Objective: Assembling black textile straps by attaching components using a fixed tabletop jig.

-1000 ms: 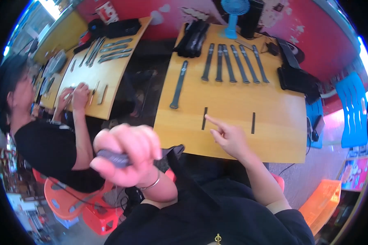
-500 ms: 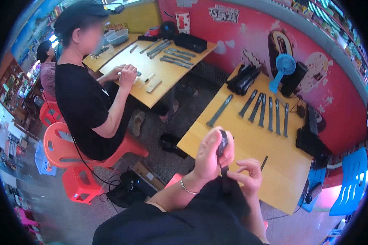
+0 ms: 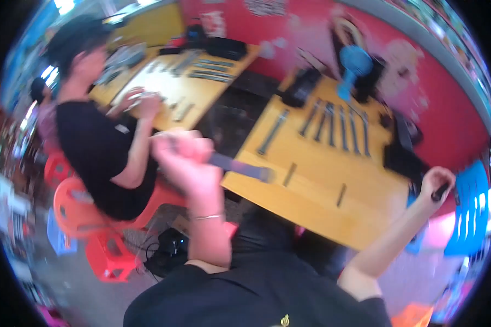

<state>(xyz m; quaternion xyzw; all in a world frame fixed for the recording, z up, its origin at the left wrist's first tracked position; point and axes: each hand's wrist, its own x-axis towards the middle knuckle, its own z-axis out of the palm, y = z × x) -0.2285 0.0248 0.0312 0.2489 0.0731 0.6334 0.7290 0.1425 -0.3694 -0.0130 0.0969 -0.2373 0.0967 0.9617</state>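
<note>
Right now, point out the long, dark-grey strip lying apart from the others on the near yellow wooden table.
The leftmost long, dark-grey strip on that table: a wide gap parts it from the row of similar strips lying side by side.

strips (image 3: 343, 128) on table (image 3: 322, 215), fan (image 3: 355, 61) behind, chair (image 3: 455, 212) right

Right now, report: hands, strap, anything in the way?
Left hand gripping dark strap, blurred. Right hand holding small dark object, out to the right. Nothing visibly blocking either hand.
</note>
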